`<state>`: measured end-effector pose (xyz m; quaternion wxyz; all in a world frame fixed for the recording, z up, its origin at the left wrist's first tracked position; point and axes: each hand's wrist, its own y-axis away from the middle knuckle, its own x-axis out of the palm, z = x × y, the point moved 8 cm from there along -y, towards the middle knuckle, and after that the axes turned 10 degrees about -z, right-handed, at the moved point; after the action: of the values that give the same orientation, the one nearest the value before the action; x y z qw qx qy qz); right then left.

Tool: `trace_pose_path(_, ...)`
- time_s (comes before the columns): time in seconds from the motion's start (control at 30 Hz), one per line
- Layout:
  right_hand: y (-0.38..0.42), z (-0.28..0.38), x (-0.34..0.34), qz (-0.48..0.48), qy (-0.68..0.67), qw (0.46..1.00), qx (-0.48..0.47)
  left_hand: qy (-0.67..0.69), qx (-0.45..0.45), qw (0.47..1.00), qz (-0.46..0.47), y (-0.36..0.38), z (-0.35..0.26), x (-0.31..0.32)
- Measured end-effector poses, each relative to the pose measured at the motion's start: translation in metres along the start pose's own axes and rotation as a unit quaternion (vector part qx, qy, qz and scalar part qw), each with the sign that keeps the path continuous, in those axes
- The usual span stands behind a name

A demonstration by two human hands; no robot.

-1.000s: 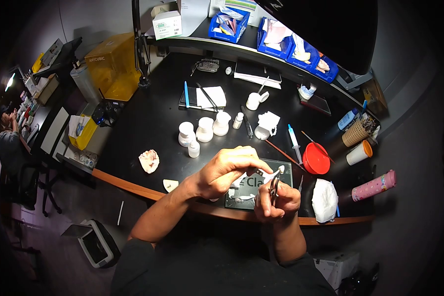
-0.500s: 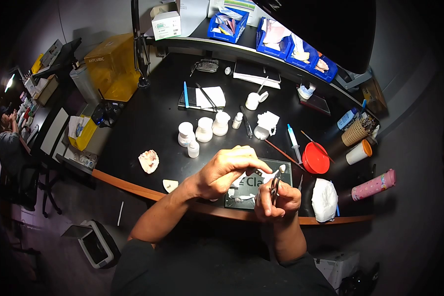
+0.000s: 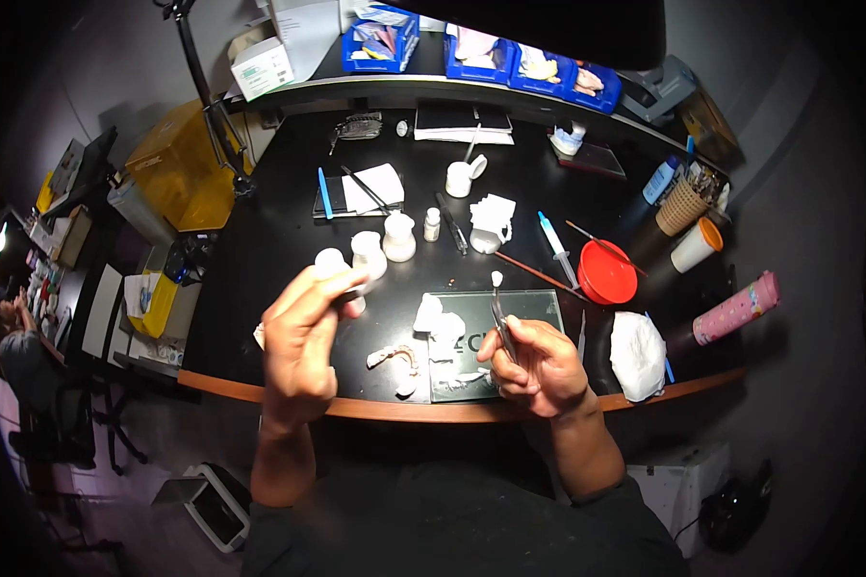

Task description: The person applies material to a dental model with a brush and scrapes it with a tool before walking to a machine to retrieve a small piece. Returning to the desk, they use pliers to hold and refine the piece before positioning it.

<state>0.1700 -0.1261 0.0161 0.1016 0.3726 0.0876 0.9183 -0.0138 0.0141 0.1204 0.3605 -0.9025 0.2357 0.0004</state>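
My right hand (image 3: 541, 365) grips slim, dark curved forceps (image 3: 499, 317) upright. A small white tooth-shaped piece (image 3: 496, 278) sits at their tip. Below lies a glass slab (image 3: 529, 306) with dark lettering, bearing crumpled white tissue (image 3: 445, 338) and small white scraps. My left hand (image 3: 303, 332) is raised to the left, its thumb and fingers pinched on a small dark object (image 3: 358, 288) that I cannot make out clearly. Between the hands, a U-shaped dental model (image 3: 399, 363) rests on the table beside the slab. White bottles (image 3: 368, 252) stand behind my left hand, one partly hidden by it.
A red bowl (image 3: 607, 274), a syringe (image 3: 556, 248) and a white lump (image 3: 637, 356) lie on the right. Farther right are a paper cup (image 3: 697, 245) and a pink bottle (image 3: 738, 308). Blue bins (image 3: 478, 58) line the back shelf. A lamp arm (image 3: 202, 87) rises at left.
My left hand has moved away from the forceps, to the left, uncovering the dental model and tissue. My right hand has turned, still holding the forceps with the white piece. The view has shifted.
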Motion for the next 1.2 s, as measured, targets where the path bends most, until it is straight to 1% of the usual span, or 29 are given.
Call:
trace_pose_path(0.13, -0.002, 0.0, -0.009, -0.073, 0.013, 0.997, -0.029, -0.042, -0.028, 0.998, -0.029, 0.007, 0.0, -0.015)
trace_pose_path(0.27, -0.004, 0.001, -0.011, -0.104, 0.046, 0.991, -0.071, -0.023, -0.052, 0.998, -0.035, 0.013, 0.01, -0.02)
trace_pose_path(0.3, -0.004, 0.001, -0.009, -0.104, 0.038, 0.991, -0.073, -0.019, -0.042, 0.999, -0.028, 0.014, 0.013, -0.023)
trace_pose_path(0.47, -0.004, 0.002, -0.01, -0.123, 0.078, 0.985, -0.094, -0.017, -0.071, 0.996, -0.048, 0.017, 0.019, -0.037)
trace_pose_path(0.53, -0.005, 0.004, -0.011, -0.125, 0.09, 0.983, -0.105, -0.015, -0.056, 0.997, -0.059, 0.016, 0.022, -0.044)
trace_pose_path(0.6, -0.005, 0.004, -0.013, -0.138, 0.11, 0.977, -0.118, -0.052, -0.051, 0.996, -0.058, 0.013, 0.023, -0.051)
trace_pose_path(0.67, -0.006, 0.004, -0.015, -0.152, 0.135, 0.969, -0.137, -0.129, -0.057, 0.988, -0.067, 0.009, 0.027, -0.063)
trace_pose_path(0.73, -0.006, 0.005, -0.017, -0.167, 0.164, 0.959, -0.163, -0.177, -0.064, 0.979, -0.075, 0.007, 0.039, -0.08)
trace_pose_path(0.8, -0.004, 0.01, -0.018, -0.183, 0.214, 0.939, -0.196, -0.236, -0.08, 0.963, -0.106, 0.006, 0.053, -0.096)
trace_pose_path(0.9, 0.0, 0.015, -0.018, -0.207, 0.267, 0.911, -0.235, -0.318, -0.091, 0.938, -0.103, 0.003, 0.079, -0.121)
trace_pose_path(1.0, 0.006, 0.02, -0.016, -0.231, 0.298, 0.887, -0.268, -0.377, -0.112, 0.917, -0.062, -0.001, 0.102, -0.132)
trace_pose_path(1.1, 0.011, 0.023, -0.017, -0.249, 0.332, 0.861, -0.293, -0.403, -0.156, 0.9, -0.056, -0.003, 0.133, -0.149)
trace_pose_path(1.2, 0.013, 0.024, -0.02, -0.255, 0.363, 0.844, -0.301, -0.442, -0.18, 0.879, -0.012, -0.003, 0.157, -0.155)
